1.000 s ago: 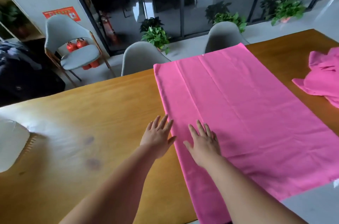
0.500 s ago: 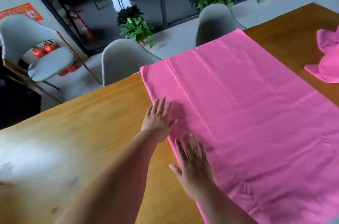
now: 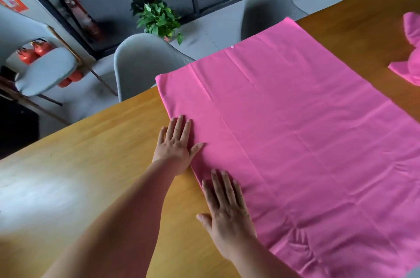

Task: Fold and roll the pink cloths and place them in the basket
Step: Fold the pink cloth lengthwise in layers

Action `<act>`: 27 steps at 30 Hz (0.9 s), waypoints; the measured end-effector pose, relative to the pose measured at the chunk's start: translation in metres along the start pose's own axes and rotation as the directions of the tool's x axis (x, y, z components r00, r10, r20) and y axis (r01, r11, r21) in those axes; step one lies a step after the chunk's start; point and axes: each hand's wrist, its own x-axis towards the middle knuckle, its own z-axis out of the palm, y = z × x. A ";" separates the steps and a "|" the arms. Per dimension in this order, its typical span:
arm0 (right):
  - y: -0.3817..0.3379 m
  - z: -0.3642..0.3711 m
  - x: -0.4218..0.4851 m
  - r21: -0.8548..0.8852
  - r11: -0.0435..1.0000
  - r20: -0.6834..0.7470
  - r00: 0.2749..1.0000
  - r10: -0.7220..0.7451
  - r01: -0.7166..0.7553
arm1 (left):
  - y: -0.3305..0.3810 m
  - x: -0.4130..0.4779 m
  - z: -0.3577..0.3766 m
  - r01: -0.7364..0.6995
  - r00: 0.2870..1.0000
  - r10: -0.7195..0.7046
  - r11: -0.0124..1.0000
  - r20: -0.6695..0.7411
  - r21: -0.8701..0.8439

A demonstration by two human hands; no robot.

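Note:
A large pink cloth (image 3: 295,136) lies spread flat across the wooden table (image 3: 86,164), its far edge hanging slightly over the table's far side. My left hand (image 3: 176,144) lies flat with straight fingers on the cloth's left edge. My right hand (image 3: 223,208) presses flat on the same edge, nearer to me. A second pink cloth (image 3: 409,57) lies crumpled at the right edge of the view. No basket is in view.
Two grey chairs (image 3: 145,61) (image 3: 266,4) stand at the table's far side. A third grey chair (image 3: 43,68) stands at the left with red fire extinguishers (image 3: 34,52) behind it. Potted plants (image 3: 159,18) stand by the glass wall.
Both hands slid along the cloth's left edge: the left hand moved farther away, the right hand came nearer to me. The view shifted closer and to the left.

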 end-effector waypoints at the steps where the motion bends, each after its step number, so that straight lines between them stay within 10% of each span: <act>1: -0.005 0.002 0.000 0.007 1.000 -0.006 1.000 -0.013 0.013 | -0.006 -0.004 -0.002 0.000 1.000 -0.001 1.000 0.015 0.006; 7: -0.020 0.000 -0.002 0.025 1.000 0.021 1.000 -0.001 0.000 | -0.029 -0.007 -0.024 -0.023 0.989 0.017 0.999 0.145 0.042; 17: -0.031 -0.018 -0.015 -0.103 0.995 0.011 1.000 0.015 -0.014 | -0.014 -0.040 -0.025 0.218 0.971 -0.235 0.943 -0.040 -0.253; 27: -0.037 -0.044 -0.029 0.125 0.986 0.005 0.994 0.113 -0.113 | 0.006 -0.027 -0.044 0.369 0.902 -0.417 0.618 0.109 -0.694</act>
